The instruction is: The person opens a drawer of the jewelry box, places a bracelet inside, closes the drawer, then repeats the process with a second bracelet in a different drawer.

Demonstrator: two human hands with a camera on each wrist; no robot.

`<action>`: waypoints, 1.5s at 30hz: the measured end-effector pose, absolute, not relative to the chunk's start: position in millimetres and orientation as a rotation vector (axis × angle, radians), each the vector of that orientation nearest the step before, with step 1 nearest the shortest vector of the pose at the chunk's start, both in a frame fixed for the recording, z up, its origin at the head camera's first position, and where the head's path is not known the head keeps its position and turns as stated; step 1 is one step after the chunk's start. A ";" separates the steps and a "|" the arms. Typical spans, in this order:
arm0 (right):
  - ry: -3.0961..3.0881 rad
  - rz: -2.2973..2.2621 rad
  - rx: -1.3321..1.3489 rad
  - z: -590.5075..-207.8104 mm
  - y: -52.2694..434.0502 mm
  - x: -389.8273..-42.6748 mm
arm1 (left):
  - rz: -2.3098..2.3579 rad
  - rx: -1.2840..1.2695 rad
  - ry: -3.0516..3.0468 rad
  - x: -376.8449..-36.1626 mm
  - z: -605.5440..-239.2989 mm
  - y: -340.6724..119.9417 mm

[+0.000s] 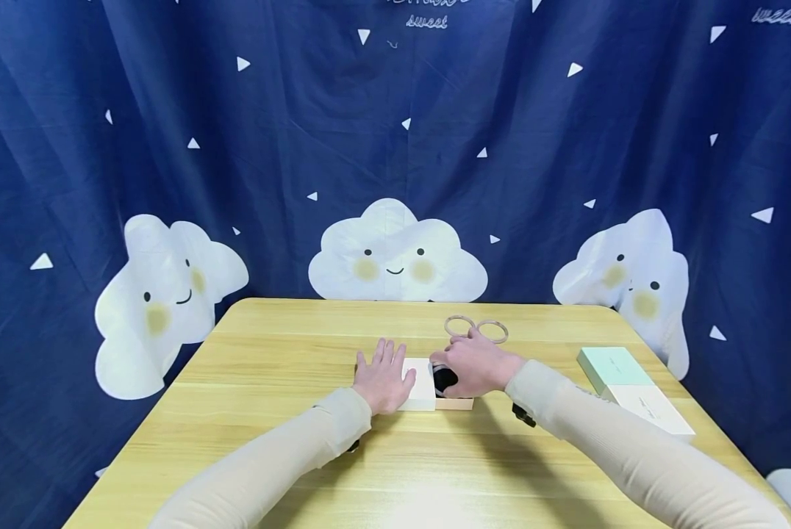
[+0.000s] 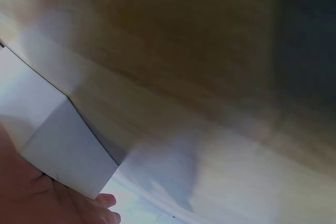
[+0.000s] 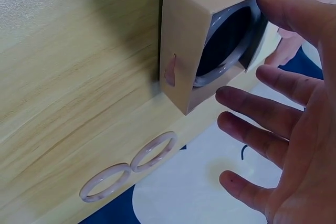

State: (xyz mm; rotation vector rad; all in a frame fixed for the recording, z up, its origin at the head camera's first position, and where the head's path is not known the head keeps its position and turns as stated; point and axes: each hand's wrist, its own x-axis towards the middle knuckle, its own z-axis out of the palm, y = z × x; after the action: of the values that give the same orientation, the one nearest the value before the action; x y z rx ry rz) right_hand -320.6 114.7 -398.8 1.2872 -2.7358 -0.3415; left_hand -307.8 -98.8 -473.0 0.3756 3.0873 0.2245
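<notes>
A white box (image 1: 419, 383) lies mid-table, and my left hand (image 1: 384, 378) rests flat on it with straight fingers. In the left wrist view the white box (image 2: 47, 119) shows its corner above my palm (image 2: 31, 203). A beige box (image 1: 455, 402) adjoins the white one on the right. My right hand (image 1: 476, 365) hovers over it. In the right wrist view the beige box (image 3: 184, 51) has an opening with a dark lining and a pale ring (image 3: 223, 66) inside. My right hand (image 3: 283, 108) is spread beside the opening, thumb at its upper edge.
Two pale bangles (image 1: 476, 328) lie side by side on the wooden table (image 1: 270, 353) just beyond my right hand, also seen as bangles (image 3: 131, 166) in the right wrist view. A mint box (image 1: 614, 367) and a white box (image 1: 653, 409) sit at the right edge. A blue cloud-print curtain hangs behind.
</notes>
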 end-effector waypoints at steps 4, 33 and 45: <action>-2.757 -0.302 1.290 -399.4 118.2 -321.0 | 0.234 0.373 3.086 -308.9 -473.2 -98.8; -2.949 -0.132 1.193 -395.7 147.5 -312.6 | 0.203 0.354 3.071 -310.1 -474.7 -98.2; -2.976 -0.141 1.182 -399.5 156.9 -314.2 | 0.226 0.366 3.083 -302.1 -465.3 -96.8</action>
State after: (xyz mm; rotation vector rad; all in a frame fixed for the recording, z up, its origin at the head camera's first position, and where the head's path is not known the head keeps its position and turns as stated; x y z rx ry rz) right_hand -314.2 156.9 -399.5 1.1823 -2.9764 -0.1406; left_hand -302.1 -96.8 -465.3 0.3662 3.0835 0.2263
